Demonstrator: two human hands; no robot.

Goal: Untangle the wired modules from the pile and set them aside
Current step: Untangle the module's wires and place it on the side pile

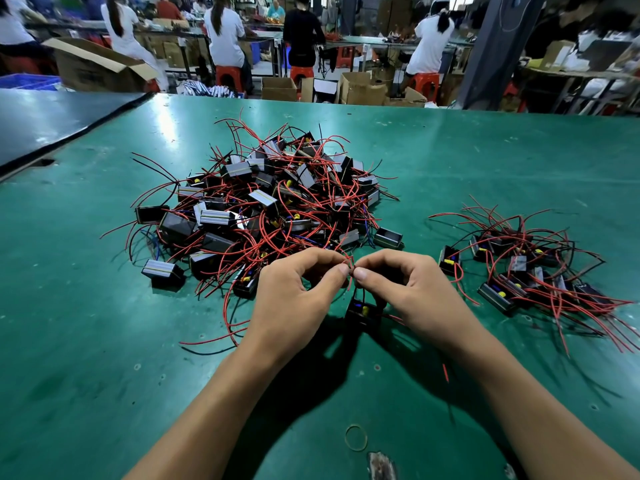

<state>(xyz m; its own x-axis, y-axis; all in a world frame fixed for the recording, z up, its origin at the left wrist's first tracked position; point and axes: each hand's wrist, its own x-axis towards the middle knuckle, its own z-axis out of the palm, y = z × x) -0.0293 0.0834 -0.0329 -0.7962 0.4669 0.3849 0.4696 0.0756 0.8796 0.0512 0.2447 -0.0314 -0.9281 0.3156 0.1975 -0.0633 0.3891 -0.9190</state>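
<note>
two pinches are meeting: the left hand (294, 292) and right hand (412, 289) are gripping red wires (350, 268) rising from a module (362, 311) near the pile (270, 202). easing strands apart slowly is looking wisest, the sorted group (526, 271) lying rightward on the worktop (104, 341).

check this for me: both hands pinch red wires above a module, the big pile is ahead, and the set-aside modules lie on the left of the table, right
Wrong side: the head view shows the set-aside modules on the right of the table, not the left. The rest holds: left hand and right hand pinch red wires above a module, big pile ahead.
</note>
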